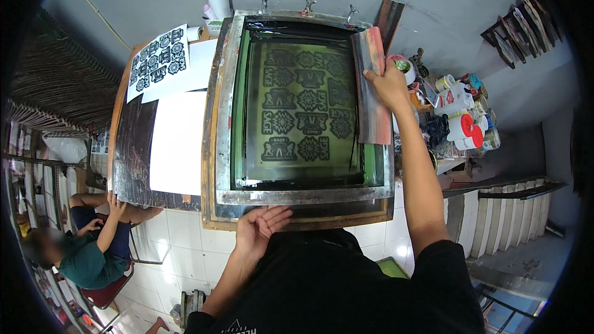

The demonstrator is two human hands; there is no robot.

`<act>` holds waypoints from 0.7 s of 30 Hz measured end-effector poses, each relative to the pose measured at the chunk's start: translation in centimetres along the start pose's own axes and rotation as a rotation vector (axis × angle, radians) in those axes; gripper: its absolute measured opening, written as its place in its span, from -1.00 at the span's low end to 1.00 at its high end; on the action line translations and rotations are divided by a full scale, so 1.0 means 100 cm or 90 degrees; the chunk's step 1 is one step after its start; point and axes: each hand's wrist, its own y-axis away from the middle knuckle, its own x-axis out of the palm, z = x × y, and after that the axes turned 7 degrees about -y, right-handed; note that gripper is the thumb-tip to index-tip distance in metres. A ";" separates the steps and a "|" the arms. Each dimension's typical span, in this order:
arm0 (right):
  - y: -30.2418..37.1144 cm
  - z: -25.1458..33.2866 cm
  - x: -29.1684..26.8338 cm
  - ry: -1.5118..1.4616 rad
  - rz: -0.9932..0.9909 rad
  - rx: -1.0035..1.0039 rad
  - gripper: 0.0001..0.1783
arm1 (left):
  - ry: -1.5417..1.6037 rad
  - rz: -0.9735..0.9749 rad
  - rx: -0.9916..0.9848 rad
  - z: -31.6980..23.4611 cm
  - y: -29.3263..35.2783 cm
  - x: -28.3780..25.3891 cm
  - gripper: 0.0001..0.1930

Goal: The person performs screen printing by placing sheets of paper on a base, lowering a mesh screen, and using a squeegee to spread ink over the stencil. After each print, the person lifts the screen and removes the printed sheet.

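Note:
A silk-screen frame (pixel 297 196) with metal edges lies in front of me, its green mesh (pixel 337 117) showing rows of dark emblem designs and black ink along its margins. At the frame's right side, my right hand (pixel 388 86) is closed round a long wooden squeegee (pixel 375 111), stained red and grey. The squeegee leans over the right edge of the mesh. My left hand (pixel 263 226) is palm up at the front edge of the wooden base (pixel 334 215), fingers loosely stretched and holding nothing. Whether its fingertips touch the frame is hard to tell.
Left of the screen, a dark table (pixel 133 161) bears a blank white sheet (pixel 176 142) and a printed sheet (pixel 159 55). A person (pixel 102 253) sits at the lower left, one hand at the table edge. Several tubs and pots (pixel 467 133) crowd the right. Hinge clamps (pixel 309 6) line the back.

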 end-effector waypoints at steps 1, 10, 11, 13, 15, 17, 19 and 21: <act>-0.003 0.001 0.002 0.016 0.013 -0.007 -0.36 | 0.001 0.002 0.000 0.000 0.000 -0.001 -0.53; -0.015 -0.010 0.018 0.060 0.055 -0.042 -0.42 | 0.000 -0.015 0.007 -0.001 0.001 0.002 -0.55; -0.015 -0.011 0.018 0.059 0.056 -0.046 -0.41 | 0.000 -0.015 0.006 -0.002 0.001 0.003 -0.55; -0.016 -0.014 0.017 0.056 0.059 -0.053 -0.41 | 0.000 -0.013 0.006 -0.002 0.001 0.003 -0.55; -0.015 -0.014 0.017 0.060 0.066 -0.060 -0.41 | 0.001 -0.009 0.009 -0.001 0.000 0.001 -0.55; -0.014 -0.013 0.017 0.055 0.067 -0.075 -0.44 | 0.005 -0.006 0.002 0.000 -0.001 -0.001 -0.55; -0.013 -0.012 0.017 0.041 0.060 -0.096 -0.48 | 0.002 -0.003 0.001 0.001 -0.001 -0.003 -0.56; -0.011 -0.004 0.020 0.068 0.061 -0.093 -0.49 | -0.008 -0.002 0.008 0.002 -0.001 -0.005 -0.57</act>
